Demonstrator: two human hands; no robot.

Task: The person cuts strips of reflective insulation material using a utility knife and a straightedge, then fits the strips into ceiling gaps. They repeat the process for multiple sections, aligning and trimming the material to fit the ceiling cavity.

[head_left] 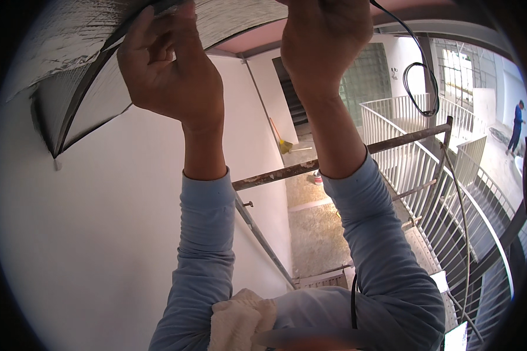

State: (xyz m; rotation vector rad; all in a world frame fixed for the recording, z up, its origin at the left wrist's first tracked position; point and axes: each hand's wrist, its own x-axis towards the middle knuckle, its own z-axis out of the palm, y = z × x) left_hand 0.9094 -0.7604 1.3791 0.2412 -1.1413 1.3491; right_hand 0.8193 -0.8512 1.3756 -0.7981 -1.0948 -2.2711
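Overhead, a silver foil-covered surface (pixel 64 61) with a dark edge strip (pixel 85 82) runs across the upper left. My left hand (pixel 173 70) is raised against the dark strip, its fingers curled, their tips at the top edge; what they hold I cannot make out. My right hand (pixel 325 41) is raised higher, beside it on the right, its fingers mostly cut off by the frame. A black cable (pixel 413 82) hangs in a loop to the right of my right hand. A cream towel (pixel 240 319) lies on my chest.
A rusty scaffold bar (pixel 275 174) crosses below my hands, with a diagonal brace (pixel 260 240). White railings (pixel 486 222) run along the right. A white wall (pixel 99 222) fills the left. A yellow broom (pixel 284 143) stands by the far wall. A person in blue (pixel 516 126) stands far right.
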